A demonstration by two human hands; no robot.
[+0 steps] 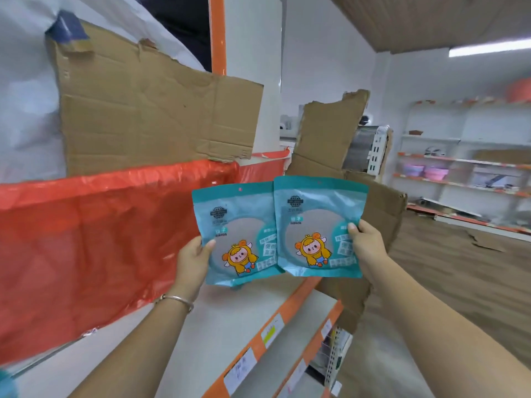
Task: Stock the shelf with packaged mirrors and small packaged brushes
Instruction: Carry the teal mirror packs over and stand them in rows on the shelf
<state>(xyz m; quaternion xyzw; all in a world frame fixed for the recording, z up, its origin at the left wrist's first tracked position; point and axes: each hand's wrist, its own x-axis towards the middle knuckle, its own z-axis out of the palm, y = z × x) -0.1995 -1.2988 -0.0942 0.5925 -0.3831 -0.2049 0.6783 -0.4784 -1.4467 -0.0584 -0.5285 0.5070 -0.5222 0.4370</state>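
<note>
Cardboard [149,110] w/ red plastic sheet [86,239]

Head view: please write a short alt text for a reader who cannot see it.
A person holds two teal mirror packages side by side, the left mirror package in the left hand and the right mirror package in the right hand, above a white shelf with an orange edge. Behind them are a red plastic sheet and cardboard.

open room lies over the white shelf board [230,317] from its orange front edge back to the red plastic sheet [86,239] hanging across the rear. torn cardboard [376,222] blocks the far end; the two mirror packets [319,225] fill the air above the board's middle.
</note>
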